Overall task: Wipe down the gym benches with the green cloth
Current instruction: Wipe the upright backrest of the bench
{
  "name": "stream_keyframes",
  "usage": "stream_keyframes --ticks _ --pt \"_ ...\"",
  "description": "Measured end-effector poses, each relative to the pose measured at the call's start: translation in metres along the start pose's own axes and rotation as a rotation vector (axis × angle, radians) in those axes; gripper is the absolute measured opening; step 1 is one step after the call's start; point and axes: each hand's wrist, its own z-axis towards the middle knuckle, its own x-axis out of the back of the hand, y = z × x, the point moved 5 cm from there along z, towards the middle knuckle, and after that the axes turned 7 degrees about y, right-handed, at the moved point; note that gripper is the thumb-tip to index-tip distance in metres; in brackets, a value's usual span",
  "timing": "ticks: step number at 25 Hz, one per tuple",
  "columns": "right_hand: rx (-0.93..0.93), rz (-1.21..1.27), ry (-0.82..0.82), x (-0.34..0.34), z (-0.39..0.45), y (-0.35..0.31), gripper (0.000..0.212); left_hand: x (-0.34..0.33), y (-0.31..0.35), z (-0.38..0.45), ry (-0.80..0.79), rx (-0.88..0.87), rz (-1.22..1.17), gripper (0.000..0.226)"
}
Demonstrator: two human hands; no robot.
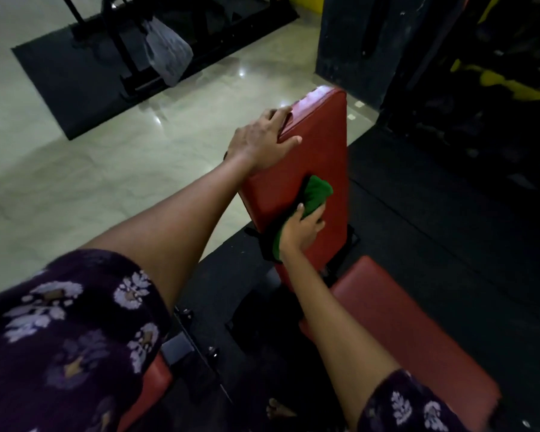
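Right hand (303, 227) presses green cloth (317, 191) on red bench pad (321, 135); left hand (261, 140) steadies pad.

A red padded backrest (312, 157) of a gym bench stands raised at a steep tilt in the middle of the scene, its far top edge catching a pale shine. A bunched green cloth (317, 193) lies pressed against its face, low and toward the right. A second red pad (412, 332), the bench seat, lies flat, nearer and to the right.
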Motion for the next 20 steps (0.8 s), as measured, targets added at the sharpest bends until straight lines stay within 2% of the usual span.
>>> stream_keyframes --ticks 5,10,14,16,18,20 --pt "0.099 0.028 -0.059 -0.003 -0.031 0.006 0.059 0.002 0.002 -0.003 0.008 -0.001 -0.095 0.064" --pt "-0.154 0.056 -0.078 -0.002 -0.012 0.010 0.059 0.003 -0.003 -0.002 -0.026 0.009 -0.077 0.062" --pt "-0.083 0.095 -0.125 0.006 -0.030 0.016 0.059 -0.004 -0.001 -0.009 -0.074 0.004 0.000 0.062" --pt "-0.106 0.078 -0.063 0.011 -0.020 0.021 0.058 -0.005 0.002 -0.006 -0.120 -0.029 0.026 0.060" --pt "-0.227 0.049 0.022 0.012 -0.006 0.020 0.057 -0.007 0.003 -0.002 -0.166 -0.051 0.038 0.059" --pt "-0.288 0.034 0.036 0.008 -0.001 0.012 0.056 -0.008 0.004 0.000 -0.164 -0.071 0.061 0.059"
